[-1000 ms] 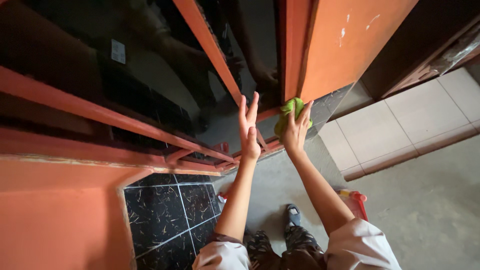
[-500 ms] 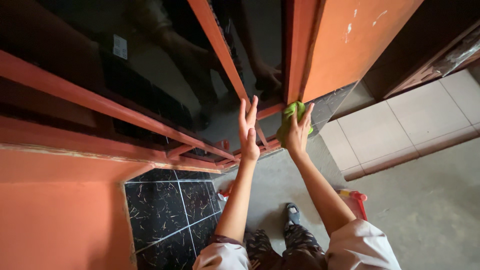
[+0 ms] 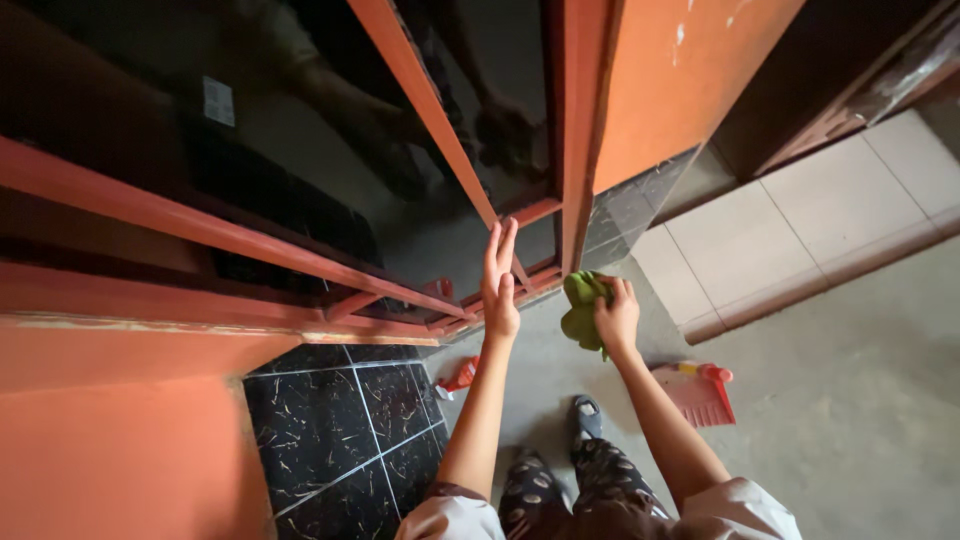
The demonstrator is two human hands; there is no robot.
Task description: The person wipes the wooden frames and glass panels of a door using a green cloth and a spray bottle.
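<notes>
The left hand [image 3: 499, 285] lies flat, fingers straight and together, against the dark glossy glass pane [image 3: 300, 150] beside a slanting orange-painted window bar [image 3: 425, 105]. To its right, the right hand [image 3: 617, 315] has its fingers clamped on a crumpled soft green cloth [image 3: 582, 305], just below the orange window frame's upright [image 3: 577, 130]. A red plastic dustpan [image 3: 697, 392] lies on the rough grey concrete floor [image 3: 850, 420], partly hidden by the right forearm. The glass's reflections are murky.

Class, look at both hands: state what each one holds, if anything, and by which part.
The right hand grips a bunched green cloth at its right side. The left hand holds nothing; it is flat against the orange window frame.
</notes>
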